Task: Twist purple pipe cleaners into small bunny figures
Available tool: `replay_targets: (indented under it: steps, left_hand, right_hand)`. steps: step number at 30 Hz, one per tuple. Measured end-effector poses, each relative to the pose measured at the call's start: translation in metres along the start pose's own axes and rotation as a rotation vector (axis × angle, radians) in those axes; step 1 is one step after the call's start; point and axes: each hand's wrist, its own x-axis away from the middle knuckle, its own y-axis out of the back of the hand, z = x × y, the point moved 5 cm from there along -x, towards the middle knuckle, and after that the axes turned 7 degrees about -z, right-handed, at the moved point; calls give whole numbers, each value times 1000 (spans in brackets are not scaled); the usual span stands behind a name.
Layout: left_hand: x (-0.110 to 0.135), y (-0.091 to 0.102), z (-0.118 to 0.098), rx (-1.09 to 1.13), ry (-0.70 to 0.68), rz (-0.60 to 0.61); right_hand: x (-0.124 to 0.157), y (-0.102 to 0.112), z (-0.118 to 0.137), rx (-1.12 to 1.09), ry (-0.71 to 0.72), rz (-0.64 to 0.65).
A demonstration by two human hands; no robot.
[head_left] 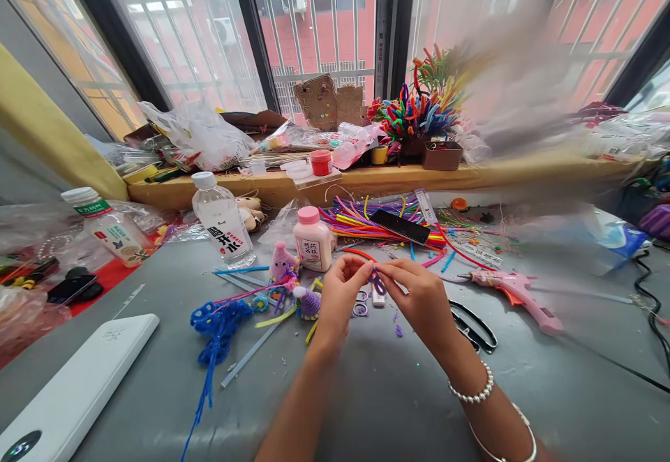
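Over the grey table my left hand and my right hand meet, both pinched on a small purple pipe-cleaner piece held between their fingertips. A red pipe cleaner arcs just behind the fingers. Small purple rings lie on the table right below the hands. My right wrist wears a pearl bracelet.
A pink glue gun and black scissors lie to the right. Left are a blue pipe-cleaner tangle, small plush figures, a pink-capped jar, a water bottle and a white power bank. Coloured pipe cleaners lie behind.
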Motion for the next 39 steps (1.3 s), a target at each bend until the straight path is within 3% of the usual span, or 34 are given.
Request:
replay_targets:
  steps: [16, 29, 39]
  left_hand:
    - [-2, 1, -3, -191, -197, 24]
    - [5, -3, -12, -316, -314, -17]
    - [7, -3, -15, -304, -303, -12]
  right_hand:
    - [0, -2, 6, 146, 163, -3]
    - [1, 2, 18, 333, 322, -114]
    - [3, 1, 21, 403, 341, -104]
